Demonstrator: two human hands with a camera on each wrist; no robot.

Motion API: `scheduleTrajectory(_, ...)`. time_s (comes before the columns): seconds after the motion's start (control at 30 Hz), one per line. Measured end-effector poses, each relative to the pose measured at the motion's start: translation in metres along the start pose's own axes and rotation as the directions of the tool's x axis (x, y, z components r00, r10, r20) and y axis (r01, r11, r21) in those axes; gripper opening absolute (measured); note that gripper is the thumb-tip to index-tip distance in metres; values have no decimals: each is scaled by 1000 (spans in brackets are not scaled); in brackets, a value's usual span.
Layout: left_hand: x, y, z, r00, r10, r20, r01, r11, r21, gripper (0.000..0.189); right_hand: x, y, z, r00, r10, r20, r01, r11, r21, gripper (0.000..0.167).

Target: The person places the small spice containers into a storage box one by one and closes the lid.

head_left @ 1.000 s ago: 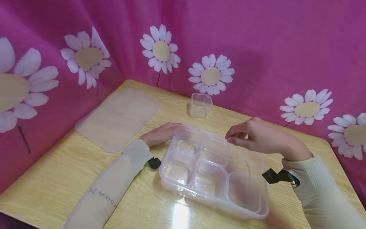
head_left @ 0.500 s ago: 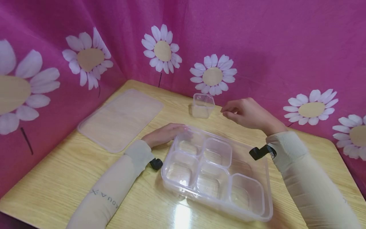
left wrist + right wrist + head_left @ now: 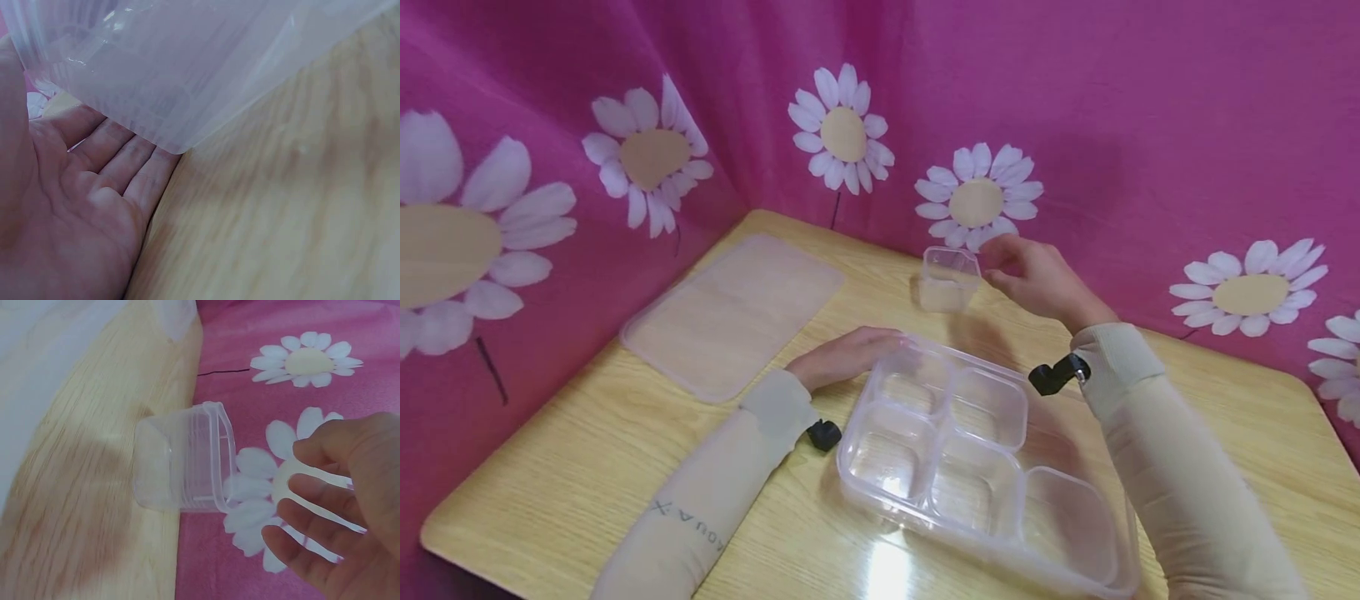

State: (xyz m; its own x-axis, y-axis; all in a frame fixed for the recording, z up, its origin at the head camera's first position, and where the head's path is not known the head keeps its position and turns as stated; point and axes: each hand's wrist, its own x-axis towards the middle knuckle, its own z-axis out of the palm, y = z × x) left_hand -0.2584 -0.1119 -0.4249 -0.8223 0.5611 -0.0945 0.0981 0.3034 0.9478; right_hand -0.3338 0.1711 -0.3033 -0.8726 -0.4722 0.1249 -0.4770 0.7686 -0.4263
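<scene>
A large clear plastic box (image 3: 865,496) stands on the table and holds several small open-topped tubs, such as the tub (image 3: 891,454) at its near left. My left hand (image 3: 847,358) touches the box's far left corner; in the left wrist view its fingers (image 3: 128,159) extend fairly straight against the corner wall. One more clear small tub (image 3: 951,292) stands upright at the table's back edge. Just right of this tub's rim hovers my right hand (image 3: 1033,277). The right wrist view shows its fingers (image 3: 306,519) spread and slightly bent, apart from the tub (image 3: 181,462).
A flat translucent lid (image 3: 737,312) lies on the wooden table (image 3: 580,433) at the back left. Pink cloth (image 3: 1097,125) with white daisies hangs behind the table and on its left side. In the large box, a gap without a tub shows at the far right.
From above the box's right part, my right hand has moved away from me and left to the lone tub. My left hand has kept its place at the box corner.
</scene>
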Motion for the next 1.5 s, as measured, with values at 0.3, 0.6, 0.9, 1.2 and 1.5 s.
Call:
scheduleTrajectory(0.3,-1,-2,0,999,-32,-12,32,999,-2,49,20,1,15,1000,14,2,-14,1000,3,39)
scheduleTrajectory(0.6,-1,-2,-2,1000,13,1,-13,1000,18,48,36,-1,24,999,20,40,-21,1000,19,41)
scheduleTrajectory(0.9,-2,-2,-2,998,-43,-41,45,998,42,52,50,-1,32,996,-4,91,3,1000,16,43)
scheduleTrajectory(1.2,-2,4,-1,999,-27,-17,28,997,68,52,51,4,31,985,-41,166,47,998,-31,24)
scheduleTrajectory(1.5,-2,0,-1,999,-32,-26,33,997,64,53,49,3,33,957,-95,275,127,987,-102,17)
